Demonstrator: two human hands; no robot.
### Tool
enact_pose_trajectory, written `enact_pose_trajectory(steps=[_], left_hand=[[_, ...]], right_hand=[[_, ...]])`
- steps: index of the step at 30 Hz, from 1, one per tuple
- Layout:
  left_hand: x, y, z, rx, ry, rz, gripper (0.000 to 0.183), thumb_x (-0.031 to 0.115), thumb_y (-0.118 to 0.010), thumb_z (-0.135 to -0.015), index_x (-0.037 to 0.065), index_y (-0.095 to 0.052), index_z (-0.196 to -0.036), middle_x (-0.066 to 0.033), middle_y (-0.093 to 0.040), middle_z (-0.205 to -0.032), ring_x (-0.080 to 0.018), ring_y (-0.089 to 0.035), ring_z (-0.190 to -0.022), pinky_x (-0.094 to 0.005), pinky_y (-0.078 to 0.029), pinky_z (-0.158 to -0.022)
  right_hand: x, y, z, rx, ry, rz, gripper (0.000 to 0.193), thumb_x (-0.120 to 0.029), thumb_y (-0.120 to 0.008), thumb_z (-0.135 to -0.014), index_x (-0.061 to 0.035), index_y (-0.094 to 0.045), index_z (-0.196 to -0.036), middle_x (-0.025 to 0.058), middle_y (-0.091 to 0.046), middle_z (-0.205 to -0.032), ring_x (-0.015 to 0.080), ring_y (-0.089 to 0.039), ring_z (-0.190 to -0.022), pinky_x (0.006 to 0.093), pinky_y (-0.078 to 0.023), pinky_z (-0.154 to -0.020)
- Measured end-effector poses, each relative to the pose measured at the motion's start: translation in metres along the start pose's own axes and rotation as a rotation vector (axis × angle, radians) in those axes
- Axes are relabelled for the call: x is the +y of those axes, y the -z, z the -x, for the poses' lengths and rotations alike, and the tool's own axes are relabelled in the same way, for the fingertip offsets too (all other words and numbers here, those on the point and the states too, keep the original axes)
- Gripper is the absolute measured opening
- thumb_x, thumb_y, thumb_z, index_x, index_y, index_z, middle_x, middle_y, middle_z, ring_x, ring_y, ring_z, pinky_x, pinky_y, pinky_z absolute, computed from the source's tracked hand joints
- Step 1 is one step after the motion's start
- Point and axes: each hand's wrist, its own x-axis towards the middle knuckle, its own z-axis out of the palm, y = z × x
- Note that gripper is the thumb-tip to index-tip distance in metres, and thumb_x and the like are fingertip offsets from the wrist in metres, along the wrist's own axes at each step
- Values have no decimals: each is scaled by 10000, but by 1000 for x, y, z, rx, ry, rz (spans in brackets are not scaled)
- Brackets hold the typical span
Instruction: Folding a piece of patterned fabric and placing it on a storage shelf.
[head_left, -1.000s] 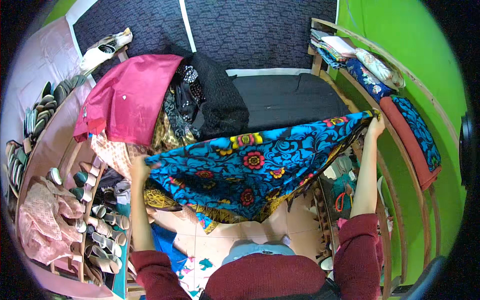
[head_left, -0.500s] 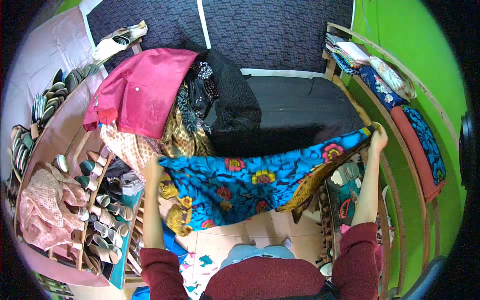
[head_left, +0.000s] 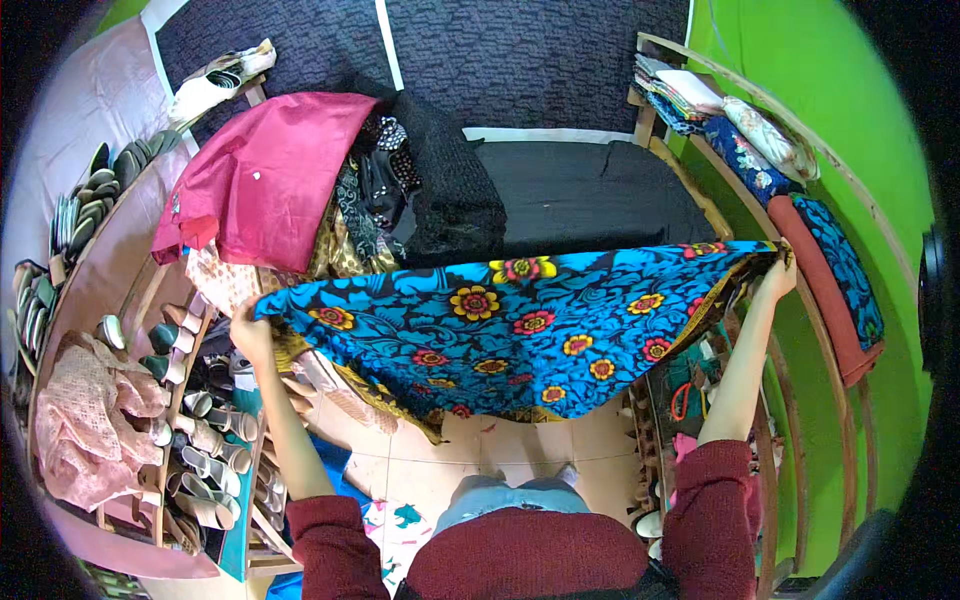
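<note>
Moved since the earlier frame: both hands, now farther apart, with the patterned cloth drawn wider between them and its upper edge straighter.

Item, patterned cloth: blue and black scrollwork, red and yellow flowers, gold-and-black border; held up in front of the person, above the tiled floor, lower edge sagging.

Left hand: fingers closed, gripping the cloth's upper left corner. Right hand: fingers closed, gripping the upper right corner.

Beyond the cloth: a black-covered surface; to its left, a heap with magenta fabric on top, beside a black textured fabric.

Left side: shoes in rows on a wooden rack; a pale pink openwork fabric draped next to them.

Right side: folded cloths stacked on a wooden shelf; nearer, a rust-red folded cloth.

Floor, lower left: small coloured scraps.
</note>
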Motion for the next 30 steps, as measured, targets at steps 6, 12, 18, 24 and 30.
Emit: enact_pose_trajectory(steps=[6, 12, 18, 24, 30], left_hand=[[-11, -24, 35, -926, -226, -543, 183, 111, -555, -690, 129, -642, -850, -195, -604, -799, -345, -585, -764, -444, -457, -638], [7, 14, 12, -328, -23, -764, 326, 70, -479, -710, 145, -580, -1010, -181, -596, -736, -367, -586, -685, -465, -450, -615], [-11, -7, 31, -533, -306, -214, 162, 116, -451, -760, -7, -506, -850, -226, -542, -683, -430, -534, -692, -460, -411, -586], [25, 17, 22, -731, -311, -350, 294, 186, -709, -639, 13, -522, -786, -193, -560, -712, -358, -564, -722, -410, -423, -610], [-6, 28, -1, -482, -176, -429, 243, -49, -610, -608, 43, -634, -831, -132, -618, -742, -270, -596, -652, -323, -457, -596]], right_hand=[[19, -4, 33, -688, 373, 730, 237, -74, -486, -802, -44, -627, -990, 132, -626, -982, 223, -595, -855, 314, -446, -756], [4, 17, 18, -135, 273, 800, 274, -91, -509, -764, -132, -635, -1004, 141, -625, -962, 296, -595, -850, 382, -446, -755], [22, -1, 11, -3, 171, 800, 283, -160, -543, -760, -108, -622, -1027, 127, -624, -970, 307, -581, -877, 383, -436, -777], [13, 15, -1, 56, -6, 873, 302, -206, -511, -789, -125, -615, -1061, 120, -610, -1024, 309, -584, -890, 402, -447, -775], [33, 29, -26, 115, 52, 891, 301, -220, -532, -772, -122, -628, -1040, 115, -625, -990, 299, -593, -881, 399, -453, -767]])
